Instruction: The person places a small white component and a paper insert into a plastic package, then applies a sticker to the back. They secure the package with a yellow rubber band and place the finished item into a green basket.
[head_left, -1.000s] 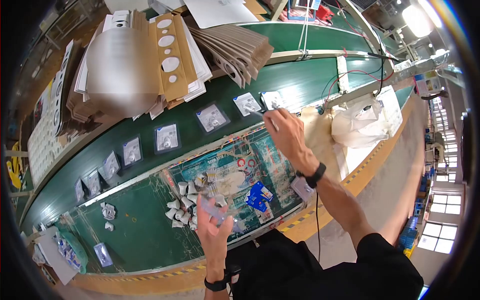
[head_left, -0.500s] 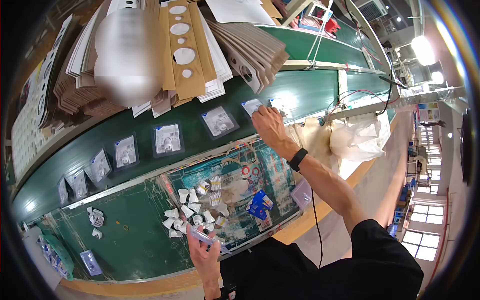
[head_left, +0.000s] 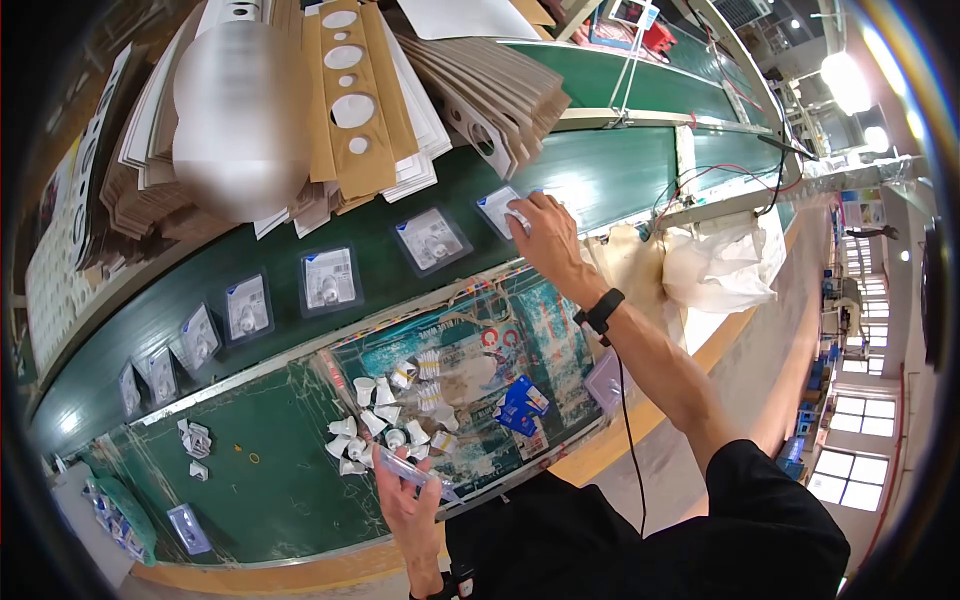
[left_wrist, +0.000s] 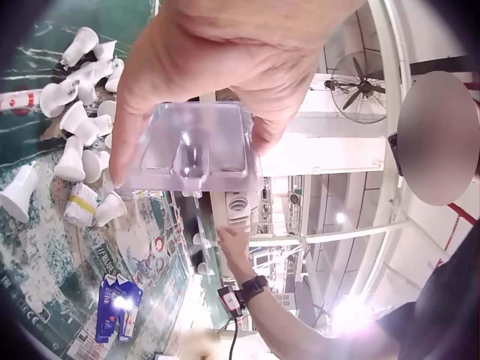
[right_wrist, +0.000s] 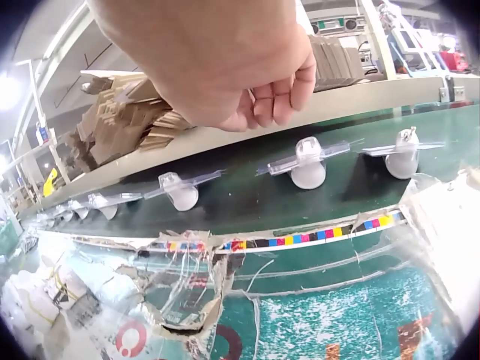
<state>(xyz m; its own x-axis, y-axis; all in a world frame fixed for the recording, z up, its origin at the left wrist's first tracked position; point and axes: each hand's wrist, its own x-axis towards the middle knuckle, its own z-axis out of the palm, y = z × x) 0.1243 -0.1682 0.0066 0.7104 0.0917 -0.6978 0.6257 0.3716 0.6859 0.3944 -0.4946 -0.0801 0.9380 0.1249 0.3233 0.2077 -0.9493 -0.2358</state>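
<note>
My left hand (head_left: 408, 515) holds a clear plastic blister shell (left_wrist: 199, 146) between thumb and fingers, low over the near edge of the bench. The shell's moulded hollow shows bare in the left wrist view. White bulb-shaped pieces (head_left: 385, 412) lie in a cluster just beyond that hand. Over the belt, my right hand (head_left: 550, 242) reaches to a blister pack (head_left: 497, 210) with a printed card, its fingers overlapping the pack's near corner. The right wrist view shows this hand (right_wrist: 225, 67) with fingers loosely bent above the packs, nothing visible in them.
More carded packs (head_left: 330, 280) line the green belt (head_left: 620, 165). Stacked cardboard sheets with holes (head_left: 360, 100) rise behind it. Blue cards (head_left: 520, 405) lie on the bench, a plastic bag (head_left: 715, 265) at the right. A cable (head_left: 635, 450) hangs from the right wrist.
My right hand has gone forward to the pack on the belt; a thin pale thing seen at its fingertips earlier no longer shows. The left hand has drawn slightly nearer, still holding the shell.
</note>
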